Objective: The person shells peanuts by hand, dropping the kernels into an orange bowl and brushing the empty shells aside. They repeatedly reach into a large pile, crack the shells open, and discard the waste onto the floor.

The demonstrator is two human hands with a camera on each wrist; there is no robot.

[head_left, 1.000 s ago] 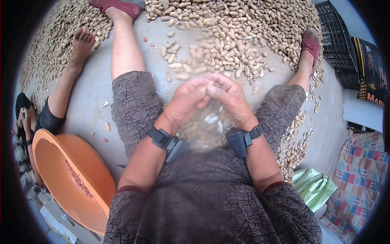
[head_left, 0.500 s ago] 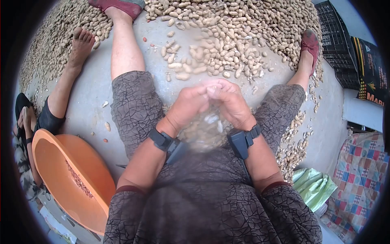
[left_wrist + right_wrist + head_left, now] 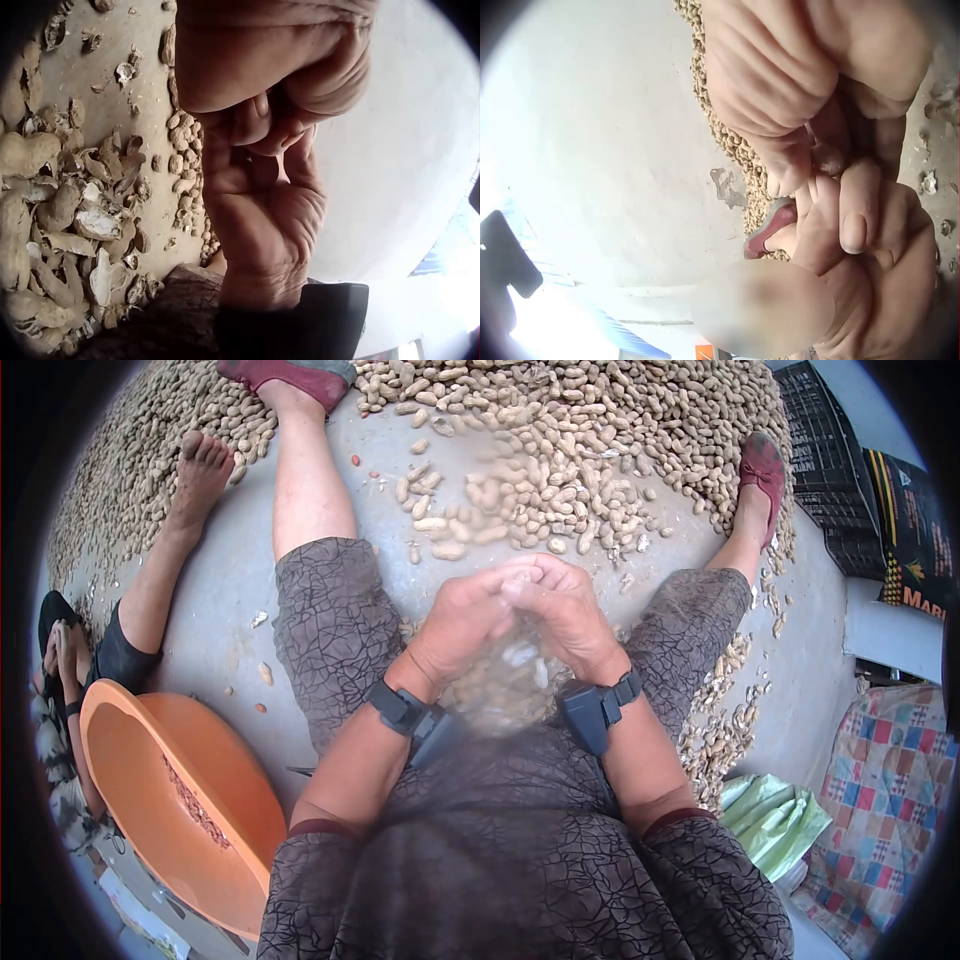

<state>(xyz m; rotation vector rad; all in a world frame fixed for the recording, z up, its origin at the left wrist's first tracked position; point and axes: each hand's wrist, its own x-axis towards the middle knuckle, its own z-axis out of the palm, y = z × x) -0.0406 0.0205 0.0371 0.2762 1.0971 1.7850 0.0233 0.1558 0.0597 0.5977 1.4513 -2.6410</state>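
Note:
In the head view my left hand (image 3: 465, 610) and right hand (image 3: 565, 605) meet at the fingertips, above the pile of shells between my thighs. Their fingers are curled, thumbs close together. The right wrist view shows the tan end of a peanut (image 3: 827, 159) pinched where the two hands meet; the fingers hide most of it. From the left wrist, the left hand (image 3: 277, 67) covers the grip, and the right hand (image 3: 262, 217) faces it from below. Cracked peanut shells (image 3: 97, 225) lie heaped under the hands.
A large heap of unshelled peanuts (image 3: 580, 420) spreads in front of my feet. An orange basin (image 3: 190, 760) with some red kernels stands at my left, beside another person's leg (image 3: 160, 570). At right are black crates (image 3: 825, 460), a green bag (image 3: 770, 820) and a checkered cloth (image 3: 880, 790).
Both hands have dropped slightly toward my body and stayed together. The pale bit that showed between the thumbs a second ago is now covered by the fingers.

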